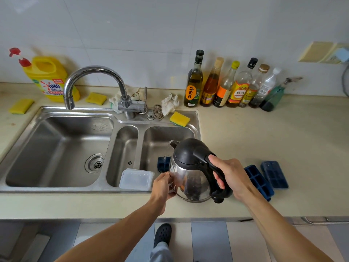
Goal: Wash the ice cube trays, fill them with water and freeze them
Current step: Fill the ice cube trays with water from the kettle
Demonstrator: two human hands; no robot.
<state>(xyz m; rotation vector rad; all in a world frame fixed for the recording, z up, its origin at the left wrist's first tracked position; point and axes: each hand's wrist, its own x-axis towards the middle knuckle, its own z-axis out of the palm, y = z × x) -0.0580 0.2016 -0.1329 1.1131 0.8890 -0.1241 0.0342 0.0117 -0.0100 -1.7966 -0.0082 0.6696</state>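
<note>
My right hand (pixel 229 175) grips the black handle of a steel electric kettle (pixel 190 173) tilted toward the sink, a thin stream of water leaving its spout. My left hand (pixel 163 186) rests against the kettle's lower left side; what its fingers hold is hidden. A dark blue ice cube tray (pixel 164 164) lies under the spout at the right basin's near edge, mostly covered by the kettle. Two more blue ice cube trays (pixel 258 181) (pixel 274 174) lie on the counter to the right. A clear plastic lid (pixel 136 179) leans across the small middle basin.
A steel three-basin sink (pixel 56 148) with a curved faucet (pixel 90 82) fills the left. Yellow sponges (pixel 179 119), a yellow detergent jug (pixel 49 78), rags and a strainer sit round its rim. Several sauce and oil bottles (pixel 226 86) line the back wall.
</note>
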